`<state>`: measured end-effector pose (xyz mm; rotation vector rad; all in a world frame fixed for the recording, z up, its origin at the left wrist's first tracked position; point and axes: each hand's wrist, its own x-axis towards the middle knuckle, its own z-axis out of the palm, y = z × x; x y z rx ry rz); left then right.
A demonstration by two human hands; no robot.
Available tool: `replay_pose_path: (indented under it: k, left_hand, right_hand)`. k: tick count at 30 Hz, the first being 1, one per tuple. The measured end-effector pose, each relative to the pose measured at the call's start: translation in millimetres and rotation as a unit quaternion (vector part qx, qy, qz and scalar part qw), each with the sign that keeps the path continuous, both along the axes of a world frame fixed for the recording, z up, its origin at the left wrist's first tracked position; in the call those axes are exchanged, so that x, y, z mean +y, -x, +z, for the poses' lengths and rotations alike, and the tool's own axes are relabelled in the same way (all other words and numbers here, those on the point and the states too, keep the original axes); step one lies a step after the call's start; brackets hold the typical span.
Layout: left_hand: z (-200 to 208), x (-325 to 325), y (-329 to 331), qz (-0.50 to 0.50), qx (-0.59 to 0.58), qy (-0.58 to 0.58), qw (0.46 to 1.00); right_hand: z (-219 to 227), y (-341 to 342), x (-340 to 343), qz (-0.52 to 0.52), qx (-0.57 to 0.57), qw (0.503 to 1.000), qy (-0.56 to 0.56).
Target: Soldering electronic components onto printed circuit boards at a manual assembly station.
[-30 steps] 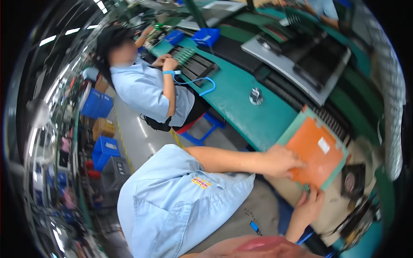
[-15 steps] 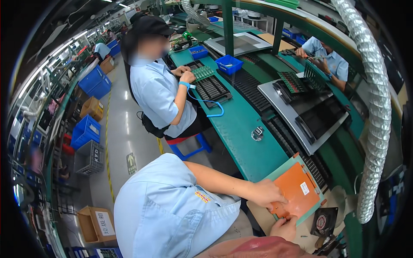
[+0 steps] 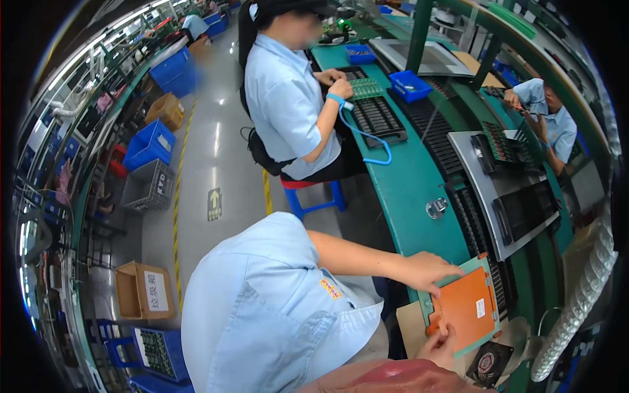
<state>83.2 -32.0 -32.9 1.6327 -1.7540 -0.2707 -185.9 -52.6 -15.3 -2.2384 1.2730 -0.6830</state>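
Note:
An orange flat plate (image 3: pixel 466 302) with a white label lies over a pale green board (image 3: pixel 473 263) on the near right of the bench. My left hand (image 3: pixel 427 271) reaches across the board's far left corner, fingers stretched out and thumb apart, with its palm side hidden. Close to me, my right hand (image 3: pixel 440 347) pinches a small orange tab (image 3: pixel 435 321) at the plate's near left edge. Its fingertips partly cover the tab, so whether the tab is part of the plate is unclear.
A black square fan (image 3: pixel 490 363) stands just right of my right hand, near a silver duct (image 3: pixel 576 298). Brown cardboard (image 3: pixel 411 327) lies left of the board. Farther up the green bench (image 3: pixel 406 203), a co-worker (image 3: pixel 288 98) handles a circuit board over a black rack (image 3: pixel 375 119).
My left hand has moved from the orange plate's near left part to the far left corner. My right hand stays by the tab. The whole view has shifted with my head.

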Motion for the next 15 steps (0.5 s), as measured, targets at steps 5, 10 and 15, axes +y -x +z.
replay_pose_path:
  k: [5, 10, 15]
  left_hand:
    - [2, -4, -11, -0.026, 0.102, -0.093, 0.99]
    - [-14, -6, -7, -0.015, 0.117, -0.061, 0.991]
    - [-22, -10, -7, -0.018, 0.094, -0.049, 0.994]
  right_hand:
    - [17, -59, 6, 0.115, 0.052, 0.992, 0.019]
    - [-1, -74, -3, 0.136, 0.075, 0.984, 0.084]
    - [4, -88, -3, 0.135, 0.1, 0.981, 0.093]
